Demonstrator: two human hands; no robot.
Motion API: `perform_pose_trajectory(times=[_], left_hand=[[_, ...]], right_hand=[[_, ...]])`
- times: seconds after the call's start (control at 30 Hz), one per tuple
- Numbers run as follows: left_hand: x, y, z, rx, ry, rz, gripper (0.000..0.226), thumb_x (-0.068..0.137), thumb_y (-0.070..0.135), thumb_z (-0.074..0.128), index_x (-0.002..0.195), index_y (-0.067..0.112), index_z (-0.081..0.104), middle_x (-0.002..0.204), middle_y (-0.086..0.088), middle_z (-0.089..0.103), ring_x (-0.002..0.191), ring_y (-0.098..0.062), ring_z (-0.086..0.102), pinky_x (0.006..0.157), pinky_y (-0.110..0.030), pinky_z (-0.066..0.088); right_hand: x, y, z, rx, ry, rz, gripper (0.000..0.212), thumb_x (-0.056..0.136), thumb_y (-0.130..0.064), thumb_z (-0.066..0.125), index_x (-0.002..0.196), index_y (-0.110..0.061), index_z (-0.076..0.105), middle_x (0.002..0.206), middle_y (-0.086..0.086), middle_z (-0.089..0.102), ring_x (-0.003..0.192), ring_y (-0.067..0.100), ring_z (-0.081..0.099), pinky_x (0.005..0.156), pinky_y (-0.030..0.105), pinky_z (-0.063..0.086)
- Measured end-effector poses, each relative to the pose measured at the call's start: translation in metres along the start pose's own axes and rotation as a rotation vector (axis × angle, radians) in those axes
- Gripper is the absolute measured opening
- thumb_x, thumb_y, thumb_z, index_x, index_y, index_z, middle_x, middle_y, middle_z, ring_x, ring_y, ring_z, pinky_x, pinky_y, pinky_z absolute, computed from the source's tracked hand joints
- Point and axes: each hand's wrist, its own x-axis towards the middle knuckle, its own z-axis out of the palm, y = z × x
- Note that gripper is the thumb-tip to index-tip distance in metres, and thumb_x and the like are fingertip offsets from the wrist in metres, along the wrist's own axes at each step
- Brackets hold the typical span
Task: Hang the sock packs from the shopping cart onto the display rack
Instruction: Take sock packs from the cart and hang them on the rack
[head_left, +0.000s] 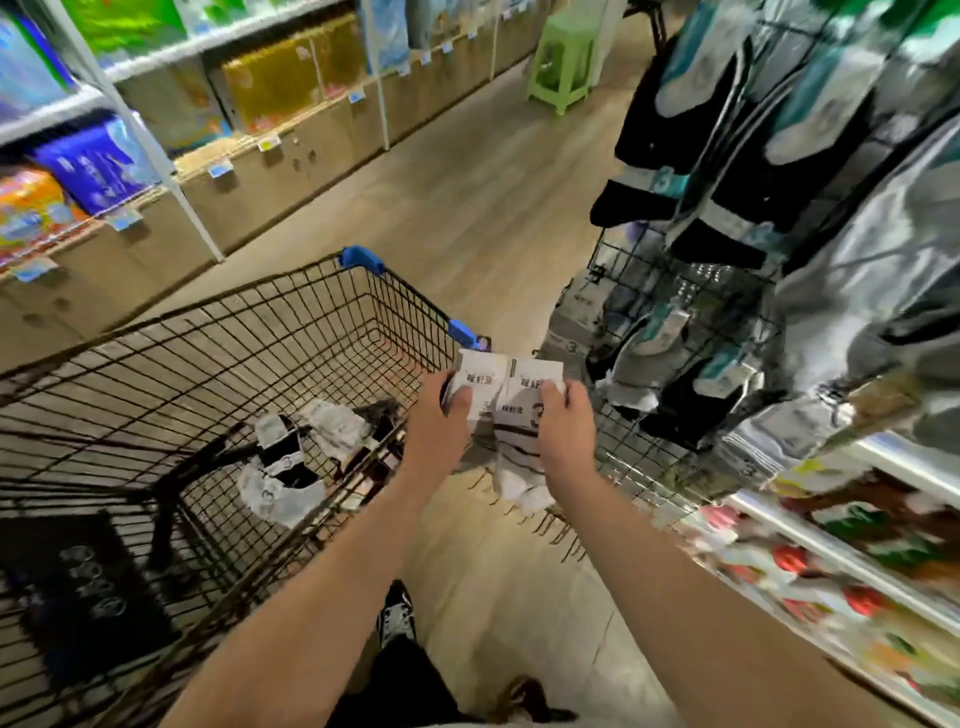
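Sock packs: two white card-topped packs were held side by side, in the air between cart and rack, with soft striped socks drooping below the cards.
Left hand: curled round the left-side card, thumb across its face.
Right hand: pinched the right-side card at its outer edge.
Handling: probably light and limp, going by the droop; only the card header looked stiff, so that seemed the place to hold, with the hanging hole kept free for a hook.
Loose packs: several more lay jumbled on the floor of the shopping cart, toward its right side.
Display rack: wire grid just right of the hands, hung with dark and grey socks; bare hooks jutted out low, beneath the held packs.
Hard to make out: the hanging holes were not visible; whether a third pack hid behind the left card could not be told; the count in the cart was unclear; the rack's right part was smeared by blur.
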Motion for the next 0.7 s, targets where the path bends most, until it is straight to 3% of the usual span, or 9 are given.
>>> perform_pose_trajectory(times=[0.07,0.17,0.23,0.33,0.43,0.5,0.6,0.7], left_hand=[[-0.009,-0.01,0.021,0.028,-0.045,-0.053,0.04,0.108,0.027,0.047,0.146,0.014,0.045,0.125,0.001,0.056,0.097,-0.016,0.056,0.074,-0.018,0.036],[-0.01,-0.036,0.05,0.068,-0.108,-0.103,0.048,0.108,0.028,0.047,0.152,0.013,0.039,0.149,-0.006,0.049,0.132,-0.026,0.049,0.098,-0.026,0.035],[-0.006,-0.057,0.068,0.071,-0.123,-0.123,0.049,0.107,0.027,0.049,0.153,0.013,0.039,0.153,-0.005,0.046,0.14,-0.024,0.043,0.107,-0.026,0.032],[0.011,-0.088,0.091,0.041,-0.174,-0.148,0.042,0.107,0.027,0.048,0.147,0.016,0.043,0.139,0.004,0.052,0.125,-0.02,0.051,0.092,-0.022,0.037],[0.035,-0.114,0.111,0.003,-0.189,-0.148,0.043,0.106,0.032,0.048,0.145,0.015,0.043,0.14,-0.011,0.057,0.118,-0.029,0.058,0.095,-0.035,0.048],[0.052,-0.125,0.126,-0.001,-0.205,-0.131,0.046,0.106,0.032,0.048,0.149,0.016,0.039,0.139,-0.004,0.053,0.116,-0.023,0.055,0.093,-0.03,0.042],[0.078,-0.145,0.151,0.001,-0.231,-0.084,0.052,0.106,0.038,0.046,0.154,0.021,0.035,0.144,-0.004,0.053,0.12,-0.021,0.053,0.099,-0.031,0.043],[0.1,-0.161,0.175,-0.04,-0.237,-0.041,0.05,0.108,0.035,0.045,0.155,0.021,0.034,0.138,0.003,0.053,0.105,-0.01,0.057,0.08,-0.019,0.042]], right_hand=[[0.001,0.019,-0.019,-0.062,0.02,0.003,0.033,0.098,-0.041,0.049,0.116,-0.015,0.056,0.091,-0.001,0.059,0.085,0.02,0.055,0.077,0.038,0.044],[0.01,0.058,-0.036,-0.123,0.033,0.0,0.03,0.102,-0.038,0.049,0.121,-0.016,0.055,0.088,-0.001,0.057,0.085,0.019,0.055,0.078,0.038,0.046],[0.019,0.084,-0.041,-0.122,0.041,0.031,0.033,0.104,-0.036,0.049,0.13,-0.017,0.052,0.093,-0.002,0.059,0.088,0.017,0.057,0.081,0.035,0.048],[0.042,0.117,-0.038,-0.086,0.059,0.085,0.036,0.104,-0.034,0.049,0.138,-0.021,0.05,0.115,0.002,0.065,0.105,0.022,0.064,0.095,0.046,0.055],[0.071,0.142,-0.033,-0.08,0.067,0.1,0.02,0.105,-0.03,0.049,0.124,-0.025,0.052,0.105,-0.004,0.065,0.103,0.023,0.066,0.091,0.052,0.058],[0.093,0.152,-0.029,-0.084,0.09,0.067,0.012,0.106,-0.026,0.048,0.116,-0.027,0.054,0.103,-0.005,0.066,0.103,0.023,0.066,0.093,0.049,0.057],[0.129,0.169,-0.021,-0.097,0.112,0.023,0.031,0.106,-0.023,0.049,0.136,-0.019,0.054,0.113,-0.009,0.06,0.11,0.017,0.06,0.097,0.033,0.048],[0.167,0.19,-0.011,-0.145,0.102,-0.017,0.041,0.107,-0.02,0.048,0.147,-0.012,0.047,0.125,-0.002,0.059,0.108,0.015,0.056,0.093,0.028,0.044]])
